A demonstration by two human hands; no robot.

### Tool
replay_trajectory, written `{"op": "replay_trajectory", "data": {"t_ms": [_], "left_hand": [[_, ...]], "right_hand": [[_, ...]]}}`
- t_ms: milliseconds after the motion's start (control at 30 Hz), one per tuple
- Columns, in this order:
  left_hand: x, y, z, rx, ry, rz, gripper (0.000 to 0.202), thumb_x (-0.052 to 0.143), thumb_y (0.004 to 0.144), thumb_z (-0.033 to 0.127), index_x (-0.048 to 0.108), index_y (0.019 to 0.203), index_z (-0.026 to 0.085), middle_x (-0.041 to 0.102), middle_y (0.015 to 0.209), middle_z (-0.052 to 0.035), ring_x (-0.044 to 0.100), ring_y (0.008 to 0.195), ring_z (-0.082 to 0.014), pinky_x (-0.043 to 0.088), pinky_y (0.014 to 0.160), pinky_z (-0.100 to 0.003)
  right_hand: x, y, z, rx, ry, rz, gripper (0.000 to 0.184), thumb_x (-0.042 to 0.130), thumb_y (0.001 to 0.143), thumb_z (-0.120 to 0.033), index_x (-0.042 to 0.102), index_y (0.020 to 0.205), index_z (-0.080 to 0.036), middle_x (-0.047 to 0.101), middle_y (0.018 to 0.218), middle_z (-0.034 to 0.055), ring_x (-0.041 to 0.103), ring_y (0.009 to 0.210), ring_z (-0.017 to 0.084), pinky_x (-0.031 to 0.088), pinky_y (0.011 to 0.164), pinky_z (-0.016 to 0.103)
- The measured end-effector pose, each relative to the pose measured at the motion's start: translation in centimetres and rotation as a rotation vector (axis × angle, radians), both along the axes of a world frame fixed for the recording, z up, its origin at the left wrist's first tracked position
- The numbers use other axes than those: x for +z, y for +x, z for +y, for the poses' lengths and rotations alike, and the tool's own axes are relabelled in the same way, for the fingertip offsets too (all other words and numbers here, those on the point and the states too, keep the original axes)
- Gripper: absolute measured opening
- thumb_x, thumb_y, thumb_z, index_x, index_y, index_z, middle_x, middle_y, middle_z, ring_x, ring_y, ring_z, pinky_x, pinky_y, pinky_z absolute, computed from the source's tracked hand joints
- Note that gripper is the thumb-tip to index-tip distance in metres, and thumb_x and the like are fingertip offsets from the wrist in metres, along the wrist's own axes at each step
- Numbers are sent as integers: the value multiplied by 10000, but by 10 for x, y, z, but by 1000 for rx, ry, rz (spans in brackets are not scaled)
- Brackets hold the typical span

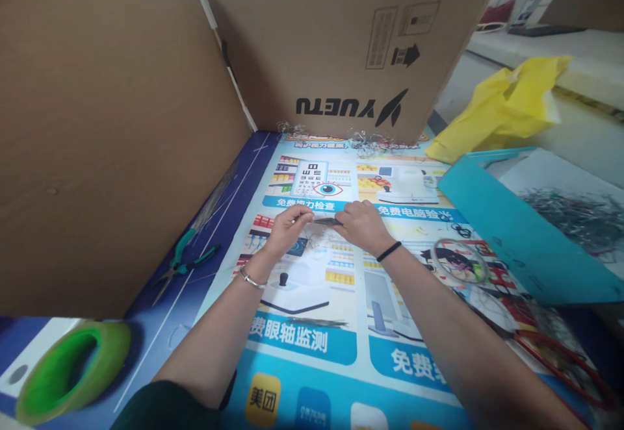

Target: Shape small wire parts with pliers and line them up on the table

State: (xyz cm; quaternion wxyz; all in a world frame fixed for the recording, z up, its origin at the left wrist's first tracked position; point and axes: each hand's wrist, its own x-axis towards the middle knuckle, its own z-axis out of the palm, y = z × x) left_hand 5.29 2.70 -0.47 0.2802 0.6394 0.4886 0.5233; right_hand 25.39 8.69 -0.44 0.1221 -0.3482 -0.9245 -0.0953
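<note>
My left hand (291,227) is closed in a pinch at the middle of the printed mat, apparently on a thin wire (319,240) whose faint strands show just below the fingers. Opposite it, my right hand (361,223) is wrapped round small dark pliers (325,221); their narrow jaws point left at the left fingertips, and the handles are hidden in the fist. Closer to me, a bundle of thin straight wires (316,322) lies flat on the mat.
Tall cardboard (355,40) walls stand at the left and back. Teal-handled pliers (182,262) and green tape (73,371) lie left. At right are a blue box (517,241) of wire pieces, a yellow bag (507,105), a clear ring-shaped roll (459,261) and red-handled scissors (560,358).
</note>
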Motion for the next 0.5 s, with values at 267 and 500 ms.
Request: {"op": "replay_trajectory", "data": {"t_ms": [267, 500], "left_hand": [[1, 1, -1, 17, 9, 22, 144, 541, 818, 297, 600, 764, 178, 598, 743, -18, 547, 743, -126, 429, 717, -254], [1, 0, -1, 16, 16, 37, 149, 539, 816, 302, 602, 753, 183, 602, 742, -16, 552, 737, -128, 435, 709, -264]], "right_hand": [[2, -1, -2, -9, -5, -16, 282, 497, 843, -436, 656, 883, -207, 606, 831, 69, 480, 808, 193, 204, 711, 323], [5, -2, -4, -12, -23, -39, 276, 500, 842, -433, 652, 892, -208, 607, 828, 67, 499, 812, 200, 211, 699, 320]]}}
